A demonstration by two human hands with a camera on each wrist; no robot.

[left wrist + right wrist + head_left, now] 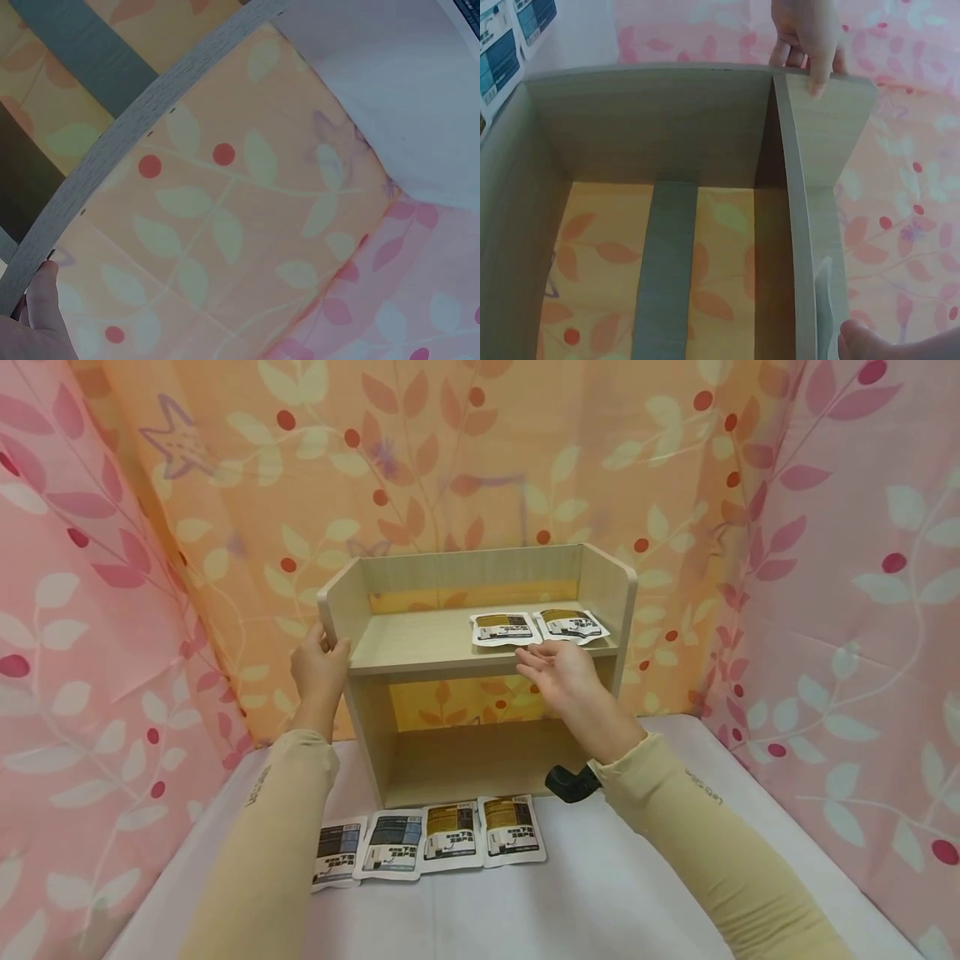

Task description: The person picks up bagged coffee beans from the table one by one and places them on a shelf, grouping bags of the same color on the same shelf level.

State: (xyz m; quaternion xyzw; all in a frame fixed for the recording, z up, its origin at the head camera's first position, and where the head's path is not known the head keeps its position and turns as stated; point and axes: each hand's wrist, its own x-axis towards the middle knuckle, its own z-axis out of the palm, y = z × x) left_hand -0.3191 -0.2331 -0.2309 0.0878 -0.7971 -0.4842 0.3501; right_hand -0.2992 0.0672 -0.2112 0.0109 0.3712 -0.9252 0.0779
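Note:
A small two-tier wooden shelf (420, 639) stands at the back of the table. My left hand (318, 672) grips its left side panel; in the right wrist view the left hand (810, 34) has its thumb inside and the other fingers outside. On the upper board lie a white-edged packet (505, 631) with a gold and dark print and a similar packet (572, 625) to its right. The right hand (566, 681) is at the board's front edge just below these packets, palm turned up and fingers loosely extended, holding nothing.
In front of the shelf, a row of packets lies on the white tabletop (600, 893): two with gold print (513, 829) at the right, two with blue-grey print (392, 845) at the left. Floral curtains (480, 460) enclose the back and sides. A black device (572, 783) sits at my right wrist.

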